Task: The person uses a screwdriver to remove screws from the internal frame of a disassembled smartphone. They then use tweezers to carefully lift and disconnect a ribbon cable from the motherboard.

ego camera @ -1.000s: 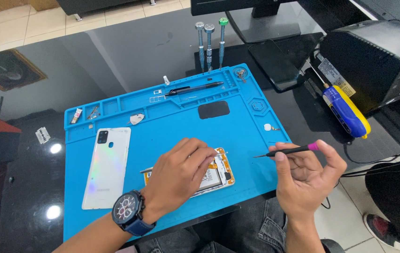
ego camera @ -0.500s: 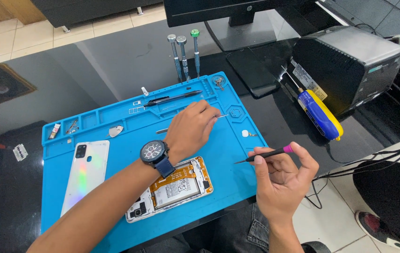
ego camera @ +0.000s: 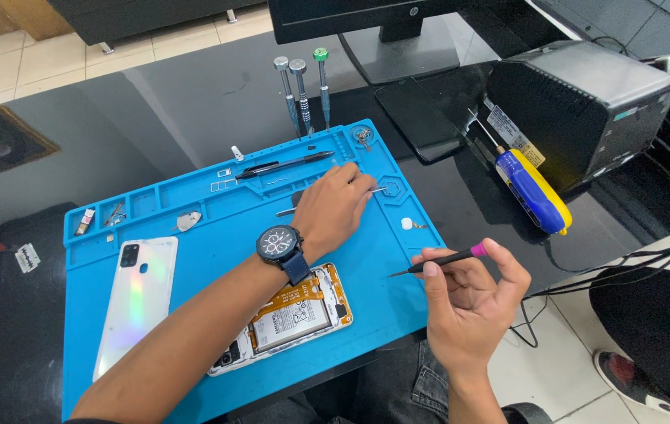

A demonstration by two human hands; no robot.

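Opened white smartphone [ego camera: 288, 322] lay near the blue silicone mat's [ego camera: 217, 228] front edge, its iridescent back cover [ego camera: 137, 302] already removed alongside, while left hand [ego camera: 335, 208] pinched metal tweezers [ego camera: 374, 190] and right hand [ego camera: 468, 302] gripped a pink-tipped black screwdriver [ego camera: 441, 261].

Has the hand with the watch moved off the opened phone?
Yes. The left hand has gone from the opened phone up the blue mat, toward the upright screwdrivers.
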